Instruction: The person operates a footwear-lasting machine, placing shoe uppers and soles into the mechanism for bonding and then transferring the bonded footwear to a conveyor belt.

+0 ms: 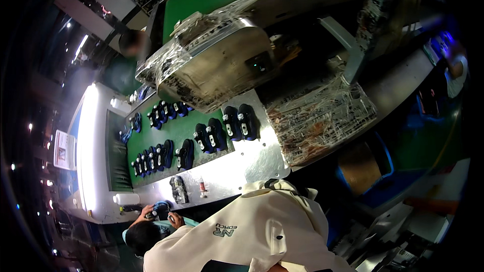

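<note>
Neither of my hands shows clearly. The cream jacket (242, 226) I wear fills the lower middle, with a small patch of skin (277, 268) at the bottom edge that I cannot place as either hand. Nearest to me is a metal worktop (262, 163) beside a green belt (176, 133). Pairs of black sneakers with blue soles (217, 135) stand on the belt, and one pair (247, 122) is on the metal near the machine. At the left, a co-worker's hands (175, 219) are around a dark blue shoe (161, 209).
A large metal machine (217, 65) wrapped in torn plastic film spans the belt. Film-covered panels (322, 126) adjoin it on the right. A dark object (178, 189) and a small red-and-white bottle (203, 188) lie on the worktop. Farther right is a brown-seated chair (360, 166).
</note>
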### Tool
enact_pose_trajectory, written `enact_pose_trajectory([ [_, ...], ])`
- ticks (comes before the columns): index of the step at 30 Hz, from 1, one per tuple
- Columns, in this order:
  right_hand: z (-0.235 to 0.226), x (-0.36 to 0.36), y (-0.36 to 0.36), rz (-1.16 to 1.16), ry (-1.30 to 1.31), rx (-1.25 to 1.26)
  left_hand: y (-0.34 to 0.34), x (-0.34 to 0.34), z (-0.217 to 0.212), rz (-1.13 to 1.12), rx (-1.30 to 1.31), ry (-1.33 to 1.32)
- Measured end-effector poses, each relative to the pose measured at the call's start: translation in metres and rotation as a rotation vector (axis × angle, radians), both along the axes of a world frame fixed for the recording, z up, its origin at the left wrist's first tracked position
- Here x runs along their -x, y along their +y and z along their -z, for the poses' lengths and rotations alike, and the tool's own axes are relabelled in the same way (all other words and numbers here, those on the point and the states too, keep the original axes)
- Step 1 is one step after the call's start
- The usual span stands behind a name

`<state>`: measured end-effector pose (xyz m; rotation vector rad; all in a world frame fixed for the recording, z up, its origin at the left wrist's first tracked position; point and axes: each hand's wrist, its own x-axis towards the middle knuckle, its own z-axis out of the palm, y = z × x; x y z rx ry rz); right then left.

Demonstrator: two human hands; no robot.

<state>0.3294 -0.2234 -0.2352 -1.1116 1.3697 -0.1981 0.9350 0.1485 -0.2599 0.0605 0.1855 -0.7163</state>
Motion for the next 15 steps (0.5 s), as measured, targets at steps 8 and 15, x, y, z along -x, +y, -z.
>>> enact_pose_trajectory([
  [8, 0.029, 0.084, 0.069, 0.093, 0.140, -0.154, -0.101, 0.148, 0.023, 0.665, -1.384, -0.403],
  [15, 0.036, 0.165, 0.101, 0.178, 0.216, -0.166, -0.226, 0.219, -0.049, 1.055, -1.257, -0.912],
])
